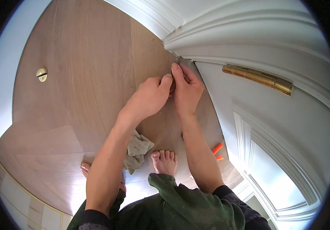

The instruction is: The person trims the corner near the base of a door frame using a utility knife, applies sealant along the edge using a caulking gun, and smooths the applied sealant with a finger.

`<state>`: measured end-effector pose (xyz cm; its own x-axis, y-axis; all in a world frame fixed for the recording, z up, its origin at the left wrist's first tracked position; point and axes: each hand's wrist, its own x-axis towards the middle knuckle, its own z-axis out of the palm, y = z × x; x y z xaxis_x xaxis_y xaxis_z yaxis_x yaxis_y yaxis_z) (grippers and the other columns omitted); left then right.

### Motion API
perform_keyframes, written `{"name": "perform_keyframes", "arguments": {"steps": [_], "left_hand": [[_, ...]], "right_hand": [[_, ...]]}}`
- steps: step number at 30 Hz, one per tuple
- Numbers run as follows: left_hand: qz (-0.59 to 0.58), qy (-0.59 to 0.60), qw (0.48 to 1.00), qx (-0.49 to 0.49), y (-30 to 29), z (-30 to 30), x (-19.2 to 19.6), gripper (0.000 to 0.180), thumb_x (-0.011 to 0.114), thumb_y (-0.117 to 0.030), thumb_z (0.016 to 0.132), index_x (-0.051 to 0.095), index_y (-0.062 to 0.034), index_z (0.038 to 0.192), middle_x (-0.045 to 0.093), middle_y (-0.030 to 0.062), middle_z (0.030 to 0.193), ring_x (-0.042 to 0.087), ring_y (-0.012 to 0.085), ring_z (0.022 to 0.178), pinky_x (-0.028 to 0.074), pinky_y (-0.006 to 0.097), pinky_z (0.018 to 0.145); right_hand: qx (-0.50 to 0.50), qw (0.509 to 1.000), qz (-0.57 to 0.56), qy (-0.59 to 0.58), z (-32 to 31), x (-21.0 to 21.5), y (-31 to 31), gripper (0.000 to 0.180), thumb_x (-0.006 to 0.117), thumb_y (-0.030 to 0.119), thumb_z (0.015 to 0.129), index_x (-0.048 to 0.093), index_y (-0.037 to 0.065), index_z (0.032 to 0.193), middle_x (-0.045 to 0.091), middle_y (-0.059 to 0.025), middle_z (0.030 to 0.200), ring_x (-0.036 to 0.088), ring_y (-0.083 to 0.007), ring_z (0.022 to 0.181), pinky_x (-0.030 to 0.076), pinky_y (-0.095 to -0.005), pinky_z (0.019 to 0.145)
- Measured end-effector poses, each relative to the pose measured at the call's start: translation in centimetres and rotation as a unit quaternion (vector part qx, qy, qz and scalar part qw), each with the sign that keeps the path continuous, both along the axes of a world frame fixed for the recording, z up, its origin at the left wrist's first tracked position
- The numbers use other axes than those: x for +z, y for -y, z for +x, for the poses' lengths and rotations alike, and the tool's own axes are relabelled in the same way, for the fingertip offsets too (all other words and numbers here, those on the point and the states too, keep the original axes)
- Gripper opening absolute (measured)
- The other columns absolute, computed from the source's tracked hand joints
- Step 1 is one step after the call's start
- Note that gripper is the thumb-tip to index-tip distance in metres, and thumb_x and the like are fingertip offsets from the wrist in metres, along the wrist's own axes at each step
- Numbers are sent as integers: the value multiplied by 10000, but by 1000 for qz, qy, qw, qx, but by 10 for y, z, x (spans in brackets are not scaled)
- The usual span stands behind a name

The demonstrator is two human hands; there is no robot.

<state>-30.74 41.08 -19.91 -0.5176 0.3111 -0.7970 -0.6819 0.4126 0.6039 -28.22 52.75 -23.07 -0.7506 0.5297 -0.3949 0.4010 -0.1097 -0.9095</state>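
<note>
Low by the foot of the white door frame [249, 38], my two hands come together over the wooden floor. My left hand [151, 96] is closed, its thumb and curled fingers meeting beside the right hand. With thumb and fingers pinched together, my right hand [188, 89] points toward the corner where frame and floor join. Whatever the fingers hold is too small or too hidden to make out. Just past the right fingertips, a small greyish patch [188, 63] shows at the frame's base.
A white panelled door [226, 92] with a brass hinge [259, 79] stands on the right. Orange tool handles [217, 149] lie near its foot. A crumpled grey-beige cloth [138, 147] lies beside my bare foot [164, 161]. A round brass floor fitting [41, 74] is at far left.
</note>
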Motion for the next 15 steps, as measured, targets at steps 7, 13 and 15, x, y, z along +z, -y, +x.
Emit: {"name": "perform_keyframes", "arguments": {"steps": [7,13,15], "left_hand": [[33,-62,989,133,-25,41,-22,529,368,-425,1058,600,41,965,495,27,650,472,120,518,389,318,465],[65,-38,983,169,-47,48,-32,556,356,-419,1064,612,75,1076,611,119,740,572,193,605,452,349,581],[50,-108,969,215,-56,51,-34,565,350,-412,1065,609,90,1076,666,200,861,637,278,780,481,390,752]], "right_hand": [[16,1000,-7,0,8,-10,-11,348,790,182,872,723,-66,1107,661,-4,790,542,-43,672,433,-207,588],[26,999,16,21,2,-1,-19,337,782,168,874,726,-69,1107,647,10,786,531,-48,701,440,-205,637],[34,999,34,23,0,-1,-22,323,781,165,875,733,-61,1100,644,15,778,523,-44,689,433,-205,622]]}}
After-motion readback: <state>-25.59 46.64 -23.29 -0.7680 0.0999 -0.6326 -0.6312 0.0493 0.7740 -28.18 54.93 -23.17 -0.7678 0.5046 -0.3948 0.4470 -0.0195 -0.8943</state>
